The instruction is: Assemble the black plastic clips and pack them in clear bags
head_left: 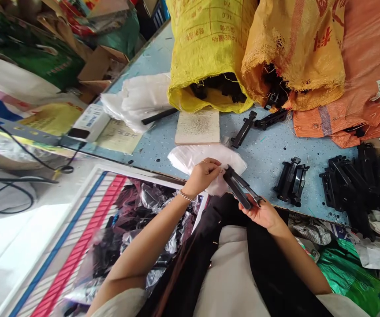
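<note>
My right hand (259, 214) grips a long black plastic part (241, 190) near the table's front edge, just above my lap. My left hand (203, 175), with a bead bracelet on its wrist, pinches the far tip of that part with closed fingers. Right behind my hands lies a thin white plastic bag (206, 159) on the light-blue table (266, 149). Two more black parts (291, 180) lie together to the right of my hands.
A yellow sack (210, 44) and orange sacks (296, 48) with black parts lie open at the back. A pile of black parts (355, 185) sits far right. A small board (198, 127), loose parts (243, 130), white bags (140, 99) and a striped bag of wrapped parts (137, 220) surround me.
</note>
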The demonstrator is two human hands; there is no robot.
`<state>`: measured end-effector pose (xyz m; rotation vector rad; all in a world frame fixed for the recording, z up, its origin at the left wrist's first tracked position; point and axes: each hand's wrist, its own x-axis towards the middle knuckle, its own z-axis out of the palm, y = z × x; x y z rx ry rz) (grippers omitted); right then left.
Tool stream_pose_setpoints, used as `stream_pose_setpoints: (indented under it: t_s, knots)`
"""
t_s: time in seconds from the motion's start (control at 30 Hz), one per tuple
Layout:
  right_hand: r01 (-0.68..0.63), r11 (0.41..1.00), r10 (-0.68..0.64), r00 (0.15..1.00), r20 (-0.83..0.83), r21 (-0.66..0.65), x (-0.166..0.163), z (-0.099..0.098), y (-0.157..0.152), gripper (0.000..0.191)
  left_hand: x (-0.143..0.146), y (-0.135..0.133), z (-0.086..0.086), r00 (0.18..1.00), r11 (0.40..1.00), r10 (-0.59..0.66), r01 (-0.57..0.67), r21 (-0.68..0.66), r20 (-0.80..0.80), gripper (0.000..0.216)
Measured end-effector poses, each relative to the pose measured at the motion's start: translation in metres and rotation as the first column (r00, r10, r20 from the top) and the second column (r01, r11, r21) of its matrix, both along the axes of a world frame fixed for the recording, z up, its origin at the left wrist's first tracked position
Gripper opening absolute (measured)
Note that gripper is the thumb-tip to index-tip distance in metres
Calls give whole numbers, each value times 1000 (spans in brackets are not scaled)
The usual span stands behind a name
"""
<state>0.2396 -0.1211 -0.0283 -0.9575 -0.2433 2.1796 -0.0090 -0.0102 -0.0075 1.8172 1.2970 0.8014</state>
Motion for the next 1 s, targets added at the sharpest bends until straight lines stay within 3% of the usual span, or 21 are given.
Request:
stream_pose_setpoints:
  t_s: [0.13, 0.23, 0.33, 0.43, 0.57, 0.7, 0.77, 0.87, 0.93, 1.0]
  knots:
    - [40, 998, -42, 998, -40, -51, 10, -2, -2, 19, -3, -9, -1, 993, 976, 52, -28, 214, -110, 15]
    - [11, 998, -18, 994, -107, -60, 11, 6, -2, 22, -3, -13, -6, 954, 924, 32, 85, 373, -299, 26]
    - [-16, 995, -2, 984, -178, -102, 3, 8, 2, 27, -3, -12, -13, 906, 895, 17, 175, 411, -423, 36]
    - [-25, 992, -1, 981, -194, -128, -7, 3, 6, 26, -2, -12, -11, 925, 888, 20, 158, 432, -380, 48]
    - [-31, 990, 5, 982, -187, -135, -16, -2, 13, 16, 11, -33, 11, 941, 849, -107, 255, 464, -321, 68]
    - [161, 986, -163, 985, -49, -51, -25, 3, 17, 8, 26, -63, 31, 926, 810, -270, 367, 457, -264, 75]
    - [204, 979, -204, 979, -5, 20, -26, 9, 15, 10, 25, -69, 31, 936, 829, -259, 342, 443, -239, 76]
    - [186, 982, -186, 976, -113, -13, -24, 18, 9, 21, 18, -68, 21, 959, 858, -169, 256, 445, -226, 76]
    - [153, 987, -159, 968, -193, -50, -23, 20, 6, 31, 16, -68, 16, 971, 855, -132, 213, 473, -198, 77]
    - [119, 992, -123, 978, -168, -34, -26, 17, 5, 28, 20, -72, 16, 973, 834, -177, 227, 503, -147, 76]
